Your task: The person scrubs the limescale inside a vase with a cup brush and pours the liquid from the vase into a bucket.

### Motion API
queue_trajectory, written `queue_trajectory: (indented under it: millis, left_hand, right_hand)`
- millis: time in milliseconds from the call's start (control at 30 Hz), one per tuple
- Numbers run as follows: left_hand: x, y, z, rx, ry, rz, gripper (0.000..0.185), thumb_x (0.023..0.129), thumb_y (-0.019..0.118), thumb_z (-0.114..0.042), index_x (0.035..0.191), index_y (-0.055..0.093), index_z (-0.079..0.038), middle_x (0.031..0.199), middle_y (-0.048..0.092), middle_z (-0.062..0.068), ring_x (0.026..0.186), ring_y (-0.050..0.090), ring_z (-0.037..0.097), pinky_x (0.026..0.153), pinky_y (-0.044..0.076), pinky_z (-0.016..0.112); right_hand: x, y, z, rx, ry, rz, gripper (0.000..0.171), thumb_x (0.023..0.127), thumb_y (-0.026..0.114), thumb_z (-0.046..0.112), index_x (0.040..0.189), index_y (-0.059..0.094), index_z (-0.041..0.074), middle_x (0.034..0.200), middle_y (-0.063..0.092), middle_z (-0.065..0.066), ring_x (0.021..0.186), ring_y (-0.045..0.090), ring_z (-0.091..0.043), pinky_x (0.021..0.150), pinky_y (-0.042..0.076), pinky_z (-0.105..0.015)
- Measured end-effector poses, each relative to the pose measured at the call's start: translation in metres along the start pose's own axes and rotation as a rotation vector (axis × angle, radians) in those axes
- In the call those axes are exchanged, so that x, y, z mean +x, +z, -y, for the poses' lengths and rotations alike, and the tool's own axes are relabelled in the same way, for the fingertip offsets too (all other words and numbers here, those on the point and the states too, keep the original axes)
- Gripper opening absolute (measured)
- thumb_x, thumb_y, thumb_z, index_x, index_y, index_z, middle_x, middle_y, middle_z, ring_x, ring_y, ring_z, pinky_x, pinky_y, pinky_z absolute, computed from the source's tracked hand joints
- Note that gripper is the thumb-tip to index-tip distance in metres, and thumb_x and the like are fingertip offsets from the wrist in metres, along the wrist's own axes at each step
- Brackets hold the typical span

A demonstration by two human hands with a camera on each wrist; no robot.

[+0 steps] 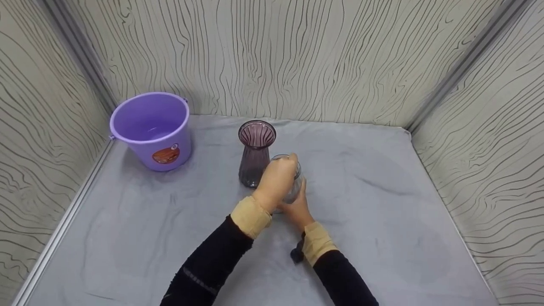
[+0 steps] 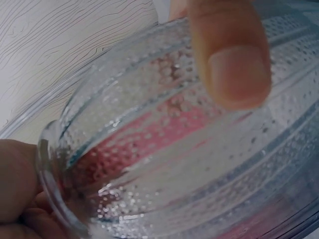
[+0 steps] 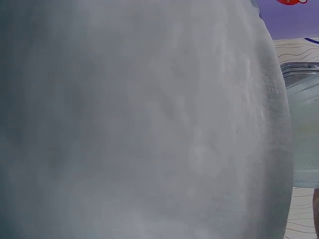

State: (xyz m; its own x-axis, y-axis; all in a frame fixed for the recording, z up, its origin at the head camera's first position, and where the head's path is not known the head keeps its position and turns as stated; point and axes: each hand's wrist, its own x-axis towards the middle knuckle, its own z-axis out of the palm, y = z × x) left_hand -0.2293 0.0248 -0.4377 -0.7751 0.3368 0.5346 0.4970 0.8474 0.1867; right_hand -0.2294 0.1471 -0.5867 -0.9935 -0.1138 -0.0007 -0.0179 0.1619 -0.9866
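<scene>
Fingers of the left hand (image 1: 277,180) curl over a clear dimpled glass jar (image 1: 294,187), and the right hand (image 1: 297,209) grips its near side. Standing mid-table on the grey cloth (image 1: 382,221), the jar sits just right of a purple vase (image 1: 256,153); a purple bucket (image 1: 153,129) stands far left

Grey cloth surface (image 3: 139,124) fills nearly whole view, blurred, very near lens; soft mottled texture, no sharp detail; purple bucket (image 3: 299,17) shows at top right corner, strip of red label at its upper edge; below it, sliver of pale wall with dark wavy lines (image 3: 294,50); clear glass vessel (image 3: 304,134) at right edge, rim band at top, body pale and translucent; hand not clearly visible.
</scene>
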Motion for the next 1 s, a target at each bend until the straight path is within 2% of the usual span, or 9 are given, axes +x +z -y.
queue_trajectory:
  millis: [100,400,633,800,1000]
  left_hand:
    - [-0.0012,0.0008,-0.0006,0.032,0.022,-0.028,0.007,0.089,0.064,0.007,0.09,0.062,0.0,0.072,0.07,0.012,0.066,0.072,0.026,0.056,0.059,0.037]
    - [-0.0006,-0.0021,0.0019,-0.047,0.001,0.057,0.014,0.091,0.062,0.007,0.104,0.064,0.003,0.08,0.072,0.014,0.073,0.073,0.028,0.062,0.06,0.036]
    - [0.0029,-0.002,0.0041,-0.07,-0.03,0.113,0.014,0.088,0.065,0.008,0.1,0.064,0.002,0.081,0.072,0.015,0.075,0.073,0.03,0.064,0.06,0.038]
    - [0.0013,0.0019,0.0062,-0.035,-0.001,0.064,0.013,0.087,0.068,0.004,0.098,0.061,0.001,0.078,0.07,0.014,0.072,0.072,0.029,0.063,0.059,0.038]
    - [-0.0014,0.0028,0.0077,-0.049,-0.005,-0.012,0.019,0.084,0.071,0.005,0.095,0.056,0.0,0.074,0.068,0.013,0.068,0.071,0.028,0.058,0.058,0.038]
  right_hand:
    - [-0.0002,0.0002,-0.0001,0.013,0.007,0.003,0.151,0.065,0.093,0.051,0.156,-0.015,-0.004,0.165,-0.005,-0.031,0.153,-0.001,-0.043,0.122,0.008,-0.058]
    - [0.0011,0.0014,-0.0008,0.031,0.012,0.003,0.154,0.063,0.093,0.055,0.156,-0.016,-0.003,0.165,-0.008,-0.029,0.153,-0.005,-0.043,0.122,0.005,-0.058]
    - [0.0017,0.0034,-0.0007,0.033,-0.023,-0.013,0.156,0.06,0.092,0.061,0.157,-0.013,-0.002,0.166,-0.006,-0.028,0.153,-0.002,-0.042,0.122,0.005,-0.058]
    - [0.0012,0.004,-0.0009,0.027,-0.021,-0.018,0.157,0.058,0.091,0.064,0.158,-0.012,0.0,0.166,-0.006,-0.026,0.153,-0.001,-0.042,0.121,0.005,-0.059]
    - [0.0006,0.0045,-0.0005,0.008,0.014,-0.021,0.156,0.059,0.091,0.063,0.158,-0.012,0.001,0.166,-0.005,-0.026,0.154,-0.001,-0.041,0.121,0.007,-0.059]
